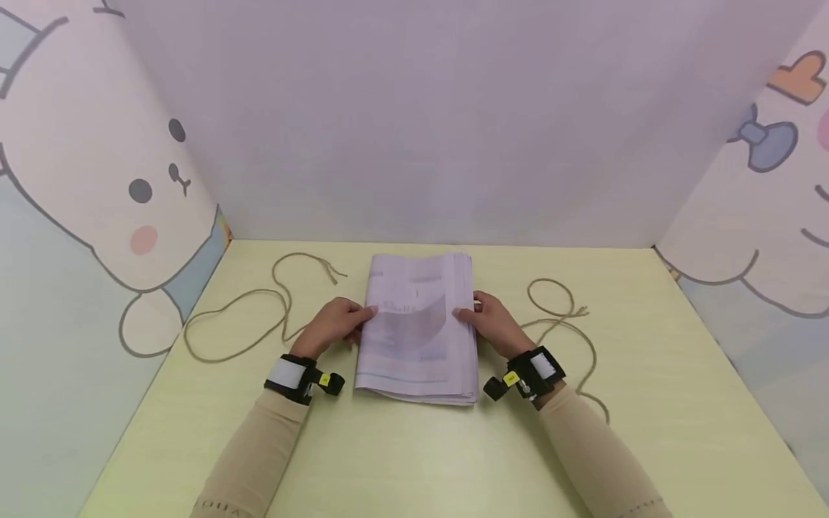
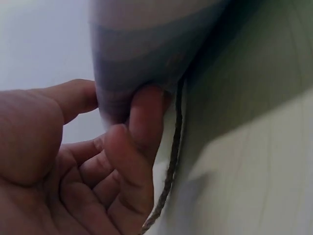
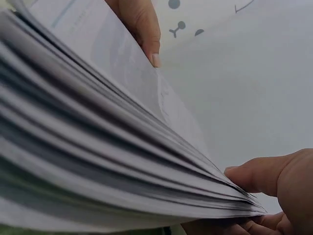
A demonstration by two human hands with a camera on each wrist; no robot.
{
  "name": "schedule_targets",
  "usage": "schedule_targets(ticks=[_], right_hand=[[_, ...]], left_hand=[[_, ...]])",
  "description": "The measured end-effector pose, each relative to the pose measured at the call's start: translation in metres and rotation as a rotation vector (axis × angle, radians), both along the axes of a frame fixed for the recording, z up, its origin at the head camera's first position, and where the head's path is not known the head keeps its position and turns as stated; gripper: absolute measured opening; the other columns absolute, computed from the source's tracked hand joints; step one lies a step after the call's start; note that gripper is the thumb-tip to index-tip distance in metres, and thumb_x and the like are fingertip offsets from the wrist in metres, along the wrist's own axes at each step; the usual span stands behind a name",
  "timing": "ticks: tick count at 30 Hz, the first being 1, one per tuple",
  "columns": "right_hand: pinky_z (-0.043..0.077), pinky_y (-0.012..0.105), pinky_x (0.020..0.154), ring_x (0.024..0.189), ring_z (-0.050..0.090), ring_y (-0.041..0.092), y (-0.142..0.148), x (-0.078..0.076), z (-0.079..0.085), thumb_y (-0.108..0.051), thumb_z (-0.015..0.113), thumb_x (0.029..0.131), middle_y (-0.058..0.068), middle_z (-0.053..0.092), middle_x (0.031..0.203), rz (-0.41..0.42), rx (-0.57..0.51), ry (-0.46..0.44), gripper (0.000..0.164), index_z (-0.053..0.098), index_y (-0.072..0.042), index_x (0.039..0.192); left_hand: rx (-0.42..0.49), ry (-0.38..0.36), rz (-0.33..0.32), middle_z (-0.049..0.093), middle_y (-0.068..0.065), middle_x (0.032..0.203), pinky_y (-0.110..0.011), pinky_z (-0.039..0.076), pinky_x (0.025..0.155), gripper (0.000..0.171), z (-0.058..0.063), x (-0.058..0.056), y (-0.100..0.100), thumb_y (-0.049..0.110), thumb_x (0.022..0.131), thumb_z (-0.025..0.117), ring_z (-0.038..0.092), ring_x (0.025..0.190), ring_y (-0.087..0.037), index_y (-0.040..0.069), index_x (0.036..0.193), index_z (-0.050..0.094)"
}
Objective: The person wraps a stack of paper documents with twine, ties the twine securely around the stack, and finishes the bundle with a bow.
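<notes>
A folded newspaper point(image 1: 408, 345), several layers thick, lies in the middle of the table between both hands. My left hand point(image 1: 332, 325) pinches its rounded left fold, thumb on top and fingers curled beneath, as the left wrist view shows. Opposite, my right hand point(image 1: 497, 324) grips the loose-layered right edge, thumb above and fingers below. In the right wrist view the many stacked sheets point(image 3: 122, 152) fan apart slightly near the camera. Thin brown rope point(image 2: 173, 156) runs under the paper's left side, touching or close to the left fingers. Whether it continues beneath the paper is hidden.
Rope point(image 1: 220, 359) loops across the table point(image 1: 401, 460) to the left, its frayed end towards the back. On the right, more rope point(image 1: 594, 352) curls with a small loop and a knot. Walls with cartoon animals point(image 1: 78, 144) enclose the table's back and sides.
</notes>
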State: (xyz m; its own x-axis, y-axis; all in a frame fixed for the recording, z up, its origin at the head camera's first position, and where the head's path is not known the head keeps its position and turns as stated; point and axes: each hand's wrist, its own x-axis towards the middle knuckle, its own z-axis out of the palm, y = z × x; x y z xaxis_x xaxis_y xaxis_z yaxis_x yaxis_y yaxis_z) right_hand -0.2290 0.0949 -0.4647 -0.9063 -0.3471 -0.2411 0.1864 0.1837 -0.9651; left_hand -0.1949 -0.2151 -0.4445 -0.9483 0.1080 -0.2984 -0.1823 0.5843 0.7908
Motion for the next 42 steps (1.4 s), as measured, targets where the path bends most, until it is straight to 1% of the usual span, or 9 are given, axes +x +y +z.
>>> schedule_targets(ticks=[8,14,18,21,27,31,34,38,42], right_hand=[[0.053,0.034,0.07,0.089,0.065,0.023,0.0,0.001,-0.002,-0.025,0.064,0.088,0.02,0.063,0.108,-0.01,0.22,0.106,0.047,0.049,0.0,0.125],[0.051,0.03,0.064,0.078,0.064,0.019,0.01,-0.003,-0.005,-0.034,0.062,0.089,0.015,0.066,0.098,0.028,0.456,0.236,0.046,0.056,-0.003,0.122],[0.048,0.032,0.062,0.074,0.061,0.019,0.029,-0.003,0.001,-0.03,0.057,0.092,0.013,0.066,0.096,0.059,0.673,0.396,0.035,0.061,-0.005,0.116],[0.047,0.034,0.064,0.077,0.06,0.02,0.049,-0.002,0.005,-0.024,0.057,0.091,0.011,0.066,0.096,0.101,0.765,0.466,0.027,0.063,-0.008,0.113],[0.047,0.039,0.07,0.083,0.059,0.022,0.097,0.001,0.003,-0.012,0.057,0.089,0.009,0.065,0.091,0.201,0.822,0.529,0.017,0.066,-0.007,0.103],[0.044,0.036,0.068,0.077,0.055,0.02,0.122,0.006,0.002,-0.008,0.058,0.088,0.006,0.062,0.085,0.187,0.807,0.527,0.01,0.066,-0.007,0.095],[0.043,0.035,0.066,0.076,0.054,0.02,0.131,0.009,0.002,-0.009,0.058,0.089,0.008,0.062,0.087,0.159,0.791,0.512,0.011,0.065,-0.005,0.096],[0.044,0.036,0.067,0.08,0.057,0.022,0.132,0.011,0.002,-0.015,0.056,0.092,0.012,0.063,0.093,0.118,0.798,0.515,0.017,0.065,-0.004,0.103],[0.044,0.037,0.069,0.082,0.058,0.023,0.13,0.013,0.003,-0.02,0.056,0.093,0.012,0.063,0.095,0.084,0.809,0.536,0.019,0.065,-0.005,0.104]], left_hand=[[0.018,-0.055,-0.004,0.064,-0.01,0.068,-0.03,0.049,0.052,0.044,-0.002,0.002,-0.003,0.044,0.091,0.057,0.061,0.056,-0.019,0.002,0.083,0.068],[-0.055,-0.035,0.0,0.064,-0.008,0.065,-0.029,0.049,0.05,0.042,-0.005,0.001,-0.005,0.045,0.089,0.059,0.06,0.053,-0.018,0.005,0.079,0.064],[-0.097,-0.028,0.012,0.066,-0.008,0.068,-0.029,0.051,0.055,0.038,0.004,0.001,-0.017,0.04,0.092,0.057,0.063,0.057,-0.018,0.003,0.085,0.062],[-0.162,-0.027,0.06,0.065,-0.008,0.07,-0.029,0.051,0.055,0.037,0.013,0.003,-0.039,0.035,0.095,0.054,0.062,0.058,-0.016,0.0,0.09,0.061],[-0.088,-0.198,0.089,0.063,-0.008,0.072,-0.027,0.049,0.054,0.037,0.029,0.011,-0.086,0.031,0.099,0.046,0.058,0.056,-0.011,-0.005,0.106,0.047],[-0.047,-0.277,0.081,0.066,-0.012,0.073,-0.029,0.052,0.056,0.035,0.03,0.015,-0.098,0.029,0.098,0.048,0.063,0.058,-0.014,-0.006,0.101,0.05],[-0.116,-0.246,0.085,0.065,-0.011,0.068,-0.031,0.053,0.056,0.029,0.027,0.015,-0.098,0.024,0.096,0.053,0.064,0.056,-0.016,-0.005,0.089,0.056],[-0.325,-0.131,0.068,0.058,-0.004,0.054,-0.028,0.047,0.051,0.029,0.024,0.015,-0.092,0.02,0.09,0.062,0.055,0.047,-0.013,0.001,0.068,0.06],[-0.522,-0.045,0.134,0.046,0.0,0.046,-0.029,0.036,0.045,0.039,0.025,0.02,-0.085,0.029,0.084,0.068,0.043,0.043,-0.014,0.007,0.054,0.054]])
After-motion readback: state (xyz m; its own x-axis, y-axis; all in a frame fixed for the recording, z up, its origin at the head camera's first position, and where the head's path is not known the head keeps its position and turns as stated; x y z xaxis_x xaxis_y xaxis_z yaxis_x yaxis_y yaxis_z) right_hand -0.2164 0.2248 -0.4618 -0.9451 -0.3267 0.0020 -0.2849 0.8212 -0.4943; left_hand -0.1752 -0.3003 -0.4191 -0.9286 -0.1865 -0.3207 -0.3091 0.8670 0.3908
